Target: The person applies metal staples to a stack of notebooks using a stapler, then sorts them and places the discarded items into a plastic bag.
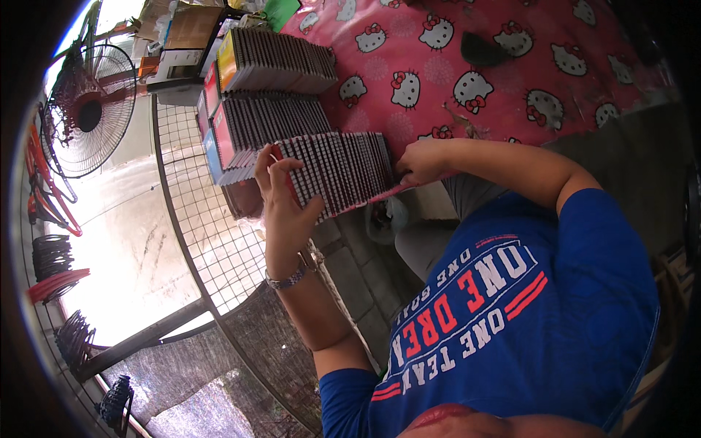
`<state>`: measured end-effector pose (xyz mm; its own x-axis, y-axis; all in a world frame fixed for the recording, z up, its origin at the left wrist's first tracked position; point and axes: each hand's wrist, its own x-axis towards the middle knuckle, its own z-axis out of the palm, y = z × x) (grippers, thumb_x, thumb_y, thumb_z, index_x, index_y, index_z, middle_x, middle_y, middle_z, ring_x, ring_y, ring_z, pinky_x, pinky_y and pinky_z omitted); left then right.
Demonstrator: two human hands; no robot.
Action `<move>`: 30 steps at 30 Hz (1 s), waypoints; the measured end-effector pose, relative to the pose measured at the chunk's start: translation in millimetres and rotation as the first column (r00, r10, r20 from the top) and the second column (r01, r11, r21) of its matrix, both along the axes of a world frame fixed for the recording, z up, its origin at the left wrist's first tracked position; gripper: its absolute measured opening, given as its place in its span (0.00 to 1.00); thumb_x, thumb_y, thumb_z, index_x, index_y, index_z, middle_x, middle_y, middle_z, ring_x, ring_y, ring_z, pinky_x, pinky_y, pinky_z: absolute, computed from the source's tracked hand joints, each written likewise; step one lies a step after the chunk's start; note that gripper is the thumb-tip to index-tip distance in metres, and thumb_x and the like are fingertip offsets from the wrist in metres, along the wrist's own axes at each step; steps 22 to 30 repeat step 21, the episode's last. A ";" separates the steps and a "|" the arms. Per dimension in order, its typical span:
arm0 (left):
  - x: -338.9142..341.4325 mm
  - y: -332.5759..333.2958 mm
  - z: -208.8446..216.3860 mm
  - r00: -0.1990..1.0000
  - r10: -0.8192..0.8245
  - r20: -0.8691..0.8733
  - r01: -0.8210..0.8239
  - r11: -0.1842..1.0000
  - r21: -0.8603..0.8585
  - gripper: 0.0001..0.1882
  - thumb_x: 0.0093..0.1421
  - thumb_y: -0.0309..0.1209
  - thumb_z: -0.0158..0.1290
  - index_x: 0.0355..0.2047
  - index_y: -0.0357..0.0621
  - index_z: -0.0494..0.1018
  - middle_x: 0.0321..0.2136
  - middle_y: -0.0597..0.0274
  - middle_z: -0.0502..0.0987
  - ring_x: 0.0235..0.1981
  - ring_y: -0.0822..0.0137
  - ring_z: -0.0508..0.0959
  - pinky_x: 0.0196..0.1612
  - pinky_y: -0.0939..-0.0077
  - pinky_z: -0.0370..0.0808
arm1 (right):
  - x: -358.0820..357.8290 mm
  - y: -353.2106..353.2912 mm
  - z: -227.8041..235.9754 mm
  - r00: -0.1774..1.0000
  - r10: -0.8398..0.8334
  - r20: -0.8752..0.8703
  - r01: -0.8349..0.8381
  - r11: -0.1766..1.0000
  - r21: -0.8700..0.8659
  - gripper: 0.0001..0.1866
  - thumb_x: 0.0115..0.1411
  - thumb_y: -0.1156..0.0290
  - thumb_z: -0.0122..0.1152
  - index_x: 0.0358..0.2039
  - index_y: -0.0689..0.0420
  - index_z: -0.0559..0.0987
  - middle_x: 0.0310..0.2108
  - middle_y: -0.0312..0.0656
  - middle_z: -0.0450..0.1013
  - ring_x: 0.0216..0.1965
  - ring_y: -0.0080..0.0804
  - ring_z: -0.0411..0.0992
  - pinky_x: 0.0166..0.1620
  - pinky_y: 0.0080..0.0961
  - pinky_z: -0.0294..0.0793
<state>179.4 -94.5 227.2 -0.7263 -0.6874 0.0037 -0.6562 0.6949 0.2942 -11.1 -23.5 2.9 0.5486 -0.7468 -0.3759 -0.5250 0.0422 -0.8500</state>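
Observation:
A row of spiral notebooks (343, 171) stands on edge along the near left side of the table, dark bindings and white page edges upward. My left hand (283, 197) is at its left end, fingers bent over a red-covered notebook (286, 177) and thumb set apart. By the right end of the row is my right hand (425, 162), its fingers curled in toward the last notebooks. Whatever those fingertips hold is hidden. Two more rows of notebooks, a middle one (274, 120) and a far one (281, 62), stand behind, with pink, blue and yellow covers at their left ends.
A pink cartoon-cat tablecloth (401, 55) covers the table, with a dark green piece (483, 51) lying on it. Left of the table are a wire grid (208, 219) and a fan (89, 111). Cardboard boxes (191, 28) stand at the far left. A plastic bag (387, 221) hangs below the near edge.

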 end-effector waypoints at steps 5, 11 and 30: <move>-0.6 0.4 0.1 1.000 0.014 0.001 -0.014 1.000 0.005 0.28 0.41 0.22 0.56 0.46 0.47 0.66 0.63 0.45 0.52 0.65 0.42 0.56 0.64 0.54 0.60 | -2.2 11.5 -16.5 0.983 -0.100 -0.153 -0.019 0.777 -0.629 0.28 0.54 0.51 0.61 0.53 0.52 0.75 0.48 0.47 0.73 0.54 0.46 0.68 0.58 0.45 0.61; 1.1 -0.8 -1.8 1.000 0.000 0.009 0.000 1.000 -0.008 0.28 0.41 0.22 0.56 0.46 0.46 0.66 0.63 0.44 0.52 0.65 0.42 0.56 0.64 0.54 0.60 | 1.3 -1.0 2.1 0.998 -0.045 -0.054 0.043 0.999 -0.025 0.27 0.50 0.51 0.63 0.49 0.50 0.77 0.48 0.45 0.72 0.54 0.44 0.67 0.59 0.50 0.60; -1.4 -0.2 -0.1 1.000 0.001 0.008 -0.001 1.000 -0.003 0.28 0.41 0.22 0.55 0.47 0.46 0.65 0.63 0.45 0.52 0.66 0.42 0.55 0.65 0.54 0.59 | 4.1 3.7 -24.6 0.974 -0.087 -0.209 -0.055 0.805 -0.591 0.32 0.45 0.48 0.68 0.50 0.49 0.76 0.49 0.45 0.71 0.56 0.44 0.65 0.58 0.48 0.59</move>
